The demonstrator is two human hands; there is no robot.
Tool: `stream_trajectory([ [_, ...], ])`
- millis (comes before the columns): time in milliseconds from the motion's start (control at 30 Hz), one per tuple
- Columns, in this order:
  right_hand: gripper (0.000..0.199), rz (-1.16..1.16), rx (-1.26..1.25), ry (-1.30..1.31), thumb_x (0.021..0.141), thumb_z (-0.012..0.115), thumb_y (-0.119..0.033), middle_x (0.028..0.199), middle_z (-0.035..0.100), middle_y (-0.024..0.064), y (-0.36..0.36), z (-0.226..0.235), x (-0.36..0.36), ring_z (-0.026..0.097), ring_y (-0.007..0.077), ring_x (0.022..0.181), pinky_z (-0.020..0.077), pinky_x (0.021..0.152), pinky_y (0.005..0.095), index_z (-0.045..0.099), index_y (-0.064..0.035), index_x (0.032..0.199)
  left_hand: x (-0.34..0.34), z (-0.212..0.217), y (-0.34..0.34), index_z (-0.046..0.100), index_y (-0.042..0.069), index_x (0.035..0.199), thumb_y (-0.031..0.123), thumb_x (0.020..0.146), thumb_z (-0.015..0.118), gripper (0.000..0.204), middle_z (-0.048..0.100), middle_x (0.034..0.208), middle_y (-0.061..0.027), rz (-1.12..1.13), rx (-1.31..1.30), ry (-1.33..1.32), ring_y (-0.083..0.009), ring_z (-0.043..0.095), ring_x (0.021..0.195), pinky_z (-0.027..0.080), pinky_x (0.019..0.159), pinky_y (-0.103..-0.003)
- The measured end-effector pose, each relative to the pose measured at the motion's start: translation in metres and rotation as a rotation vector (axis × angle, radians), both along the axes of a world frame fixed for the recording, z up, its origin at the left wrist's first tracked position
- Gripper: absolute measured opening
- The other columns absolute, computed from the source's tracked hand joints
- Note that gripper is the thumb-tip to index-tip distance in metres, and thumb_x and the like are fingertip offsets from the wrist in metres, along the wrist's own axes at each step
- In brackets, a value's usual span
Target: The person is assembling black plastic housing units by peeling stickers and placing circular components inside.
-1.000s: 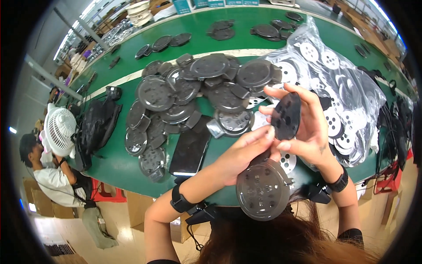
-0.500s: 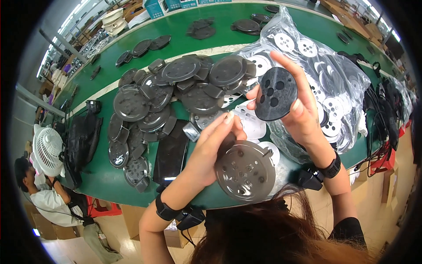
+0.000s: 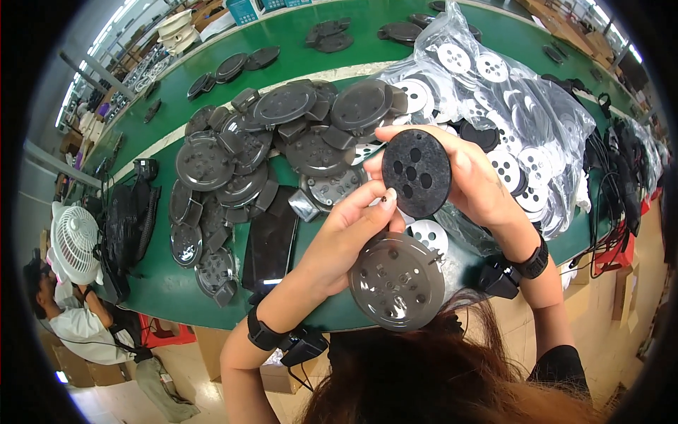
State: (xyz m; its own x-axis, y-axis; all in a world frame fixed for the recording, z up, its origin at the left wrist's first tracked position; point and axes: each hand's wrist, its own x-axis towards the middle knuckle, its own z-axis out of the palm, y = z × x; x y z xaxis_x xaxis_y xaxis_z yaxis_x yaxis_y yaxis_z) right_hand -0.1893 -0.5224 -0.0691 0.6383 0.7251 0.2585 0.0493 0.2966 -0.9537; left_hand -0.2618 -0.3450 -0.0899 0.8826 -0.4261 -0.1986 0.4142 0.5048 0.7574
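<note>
My right hand (image 3: pixel 477 177) grips a thin black round pad (image 3: pixel 432 173) by its edge, its face with several dark holes turned to me. My left hand (image 3: pixel 349 237) is closed beside it, with thumb and forefinger pinched at the pad's lower left edge. A tiny dark speck shows at those fingertips, too small to name. Under the curled fingers of the left hand hangs a translucent grey round plastic cover (image 3: pixel 397 281) with small posts; the grip on it is partly hidden. A white round pad with holes (image 3: pixel 428 237) lies behind the cover.
Many grey round covers (image 3: pixel 318 152) are heaped on the green table (image 3: pixel 162 290) ahead and left. A clear plastic bag (image 3: pixel 522 106) of white and black pads lies at right. A black flat panel (image 3: pixel 270 237), cables and a white fan (image 3: pixel 76 233) stand left, near another person (image 3: pixel 81 325).
My right hand has brought the black pad left and down, closer to the left hand's fingertips. The grey cover has shifted slightly toward me, and the view has moved a little.
</note>
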Motion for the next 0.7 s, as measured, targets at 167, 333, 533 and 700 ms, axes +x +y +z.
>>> stream_trajectory([
  [167, 0.079, 0.004, 0.088, 0.042, 0.077, 0.066, -0.049, 0.121, 0.053, 0.0155, 0.002, -0.004, -0.005, 0.054, 0.0211, 0.108, 0.0405, 0.095, 0.0331, 0.038, 0.0025, 0.131, -0.002, -0.001, 0.0, 0.05, 0.009, 0.099, 0.022, 0.095, 0.048, 0.014, 0.054, 0.077, 0.0011, 0.0, -0.083, -0.02, -0.0036, 0.051, 0.068, 0.043, 0.059, -0.018],
  [333, 0.096, 0.023, 0.049, 0.14, 0.07, 0.065, -0.061, 0.124, 0.051, 0.0178, 0.007, -0.005, -0.006, 0.053, 0.0234, 0.111, 0.0421, 0.094, 0.036, 0.035, 0.0053, 0.132, 0.001, 0.002, 0.001, 0.05, 0.008, 0.101, 0.021, 0.095, 0.048, 0.014, 0.055, 0.077, 0.0003, 0.016, -0.015, -0.078, -0.0048, 0.052, 0.07, 0.044, 0.061, -0.019],
  [533, 0.07, 0.071, 0.219, 0.251, 0.078, 0.068, -0.041, 0.121, 0.054, 0.0152, 0.008, -0.012, -0.005, 0.054, 0.0207, 0.108, 0.0417, 0.094, 0.0327, 0.044, 0.0039, 0.126, 0.0, 0.001, 0.004, 0.051, 0.006, 0.1, 0.023, 0.095, 0.048, 0.018, 0.055, 0.078, 0.0, 0.011, -0.004, -0.12, -0.0053, 0.052, 0.07, 0.044, 0.063, -0.019],
  [700, 0.05, -0.018, 0.243, 0.245, 0.086, 0.062, -0.029, 0.114, 0.059, 0.0121, 0.006, -0.016, -0.002, 0.055, 0.0171, 0.106, 0.0399, 0.095, 0.0311, 0.049, 0.0035, 0.121, 0.0, 0.012, -0.002, 0.048, 0.005, 0.098, 0.035, 0.097, 0.04, 0.031, 0.05, 0.069, -0.0009, 0.129, 0.268, -0.194, -0.0044, 0.046, 0.06, 0.039, 0.053, -0.017],
])
